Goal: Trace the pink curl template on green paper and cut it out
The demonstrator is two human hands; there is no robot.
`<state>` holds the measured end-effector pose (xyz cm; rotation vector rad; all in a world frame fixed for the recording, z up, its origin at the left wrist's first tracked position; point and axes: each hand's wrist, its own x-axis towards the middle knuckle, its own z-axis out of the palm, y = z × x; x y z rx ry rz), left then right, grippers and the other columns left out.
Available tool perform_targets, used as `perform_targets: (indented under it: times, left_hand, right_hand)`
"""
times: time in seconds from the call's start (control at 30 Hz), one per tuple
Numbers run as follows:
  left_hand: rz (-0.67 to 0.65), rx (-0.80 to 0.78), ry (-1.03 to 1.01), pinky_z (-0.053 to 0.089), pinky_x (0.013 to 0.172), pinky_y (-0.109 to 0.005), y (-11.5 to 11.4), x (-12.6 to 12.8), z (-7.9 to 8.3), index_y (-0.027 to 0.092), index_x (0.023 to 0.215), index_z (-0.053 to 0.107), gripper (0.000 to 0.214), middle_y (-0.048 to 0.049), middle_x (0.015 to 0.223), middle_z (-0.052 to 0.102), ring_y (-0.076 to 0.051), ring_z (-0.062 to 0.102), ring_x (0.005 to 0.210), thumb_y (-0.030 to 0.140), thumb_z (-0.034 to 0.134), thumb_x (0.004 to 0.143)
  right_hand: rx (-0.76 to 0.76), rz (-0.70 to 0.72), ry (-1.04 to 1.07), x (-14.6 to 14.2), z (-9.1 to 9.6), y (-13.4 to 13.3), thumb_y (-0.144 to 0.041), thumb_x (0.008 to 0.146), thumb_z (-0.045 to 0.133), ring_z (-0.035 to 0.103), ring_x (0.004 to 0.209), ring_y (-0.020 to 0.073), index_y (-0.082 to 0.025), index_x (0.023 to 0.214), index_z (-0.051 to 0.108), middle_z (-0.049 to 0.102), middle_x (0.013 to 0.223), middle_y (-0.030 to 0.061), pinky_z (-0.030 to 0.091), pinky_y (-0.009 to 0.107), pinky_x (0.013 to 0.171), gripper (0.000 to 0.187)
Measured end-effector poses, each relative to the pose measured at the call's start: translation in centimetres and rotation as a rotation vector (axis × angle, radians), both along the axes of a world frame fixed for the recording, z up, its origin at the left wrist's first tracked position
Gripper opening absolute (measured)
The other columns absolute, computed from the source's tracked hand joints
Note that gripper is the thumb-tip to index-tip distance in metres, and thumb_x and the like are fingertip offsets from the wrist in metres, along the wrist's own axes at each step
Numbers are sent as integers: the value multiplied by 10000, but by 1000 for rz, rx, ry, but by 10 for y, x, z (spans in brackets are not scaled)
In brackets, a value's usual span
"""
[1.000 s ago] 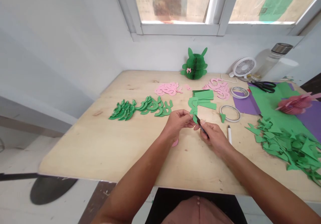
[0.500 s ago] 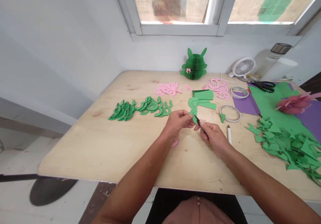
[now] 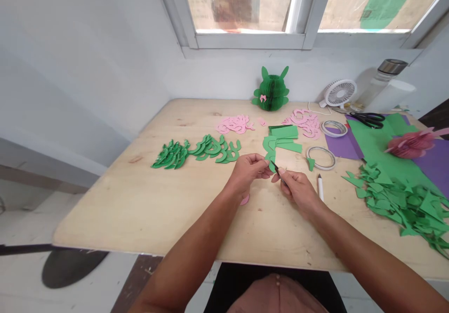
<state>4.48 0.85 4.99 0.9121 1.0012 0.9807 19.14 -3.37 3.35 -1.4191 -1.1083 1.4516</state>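
My left hand (image 3: 248, 169) pinches a small piece of green paper (image 3: 271, 165) between thumb and fingertips, over the middle of the table. From the right, my right hand (image 3: 298, 186) is closed round a pair of small dark scissors (image 3: 277, 167). Their blades point up and left and meet the edge of the green paper. Most of the scissors' handle is hidden by my fingers. Just beyond the held piece lie a wavy green cutout (image 3: 269, 143) and several green paper strips (image 3: 285, 132). Under my left wrist, a pink paper piece (image 3: 245, 200) partly shows.
Green curved cutouts (image 3: 211, 148) lie to the left, pink cutouts (image 3: 235, 124) behind. A green paper figure (image 3: 272, 93) stands by the wall. On the right are tape rolls (image 3: 328, 166), a white pen (image 3: 320, 187), green scraps (image 3: 403, 200), black scissors (image 3: 368, 119) and a fan (image 3: 339, 93).
The scissors have shifted very slightly in my right hand at the green paper. Both hands stay in nearly the same place, and the things on the table have not moved.
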Motion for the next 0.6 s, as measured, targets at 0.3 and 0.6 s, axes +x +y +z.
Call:
perform_targets:
  times: [0.3, 0.6]
  left_hand:
    - [2, -6, 3, 501, 615, -255, -1, 0, 0, 142, 628, 587, 159, -31, 576, 636, -121, 601, 561, 258, 696, 639]
    - [4, -2, 8, 491, 606, -251, -1, 0, 2, 145, 627, 586, 173, -30, 576, 639, -122, 601, 556, 273, 702, 631]
  right_hand:
    - [13, -1, -10, 0, -2, 1, -602, 778, 536, 170, 384, 54, -144, 710, 605, 294, 413, -88, 90, 231, 399, 468]
    - [6, -3, 9, -1, 1, 0, -609, 773, 532, 169, 386, 58, -153, 704, 590, 290, 419, -88, 92, 232, 395, 464]
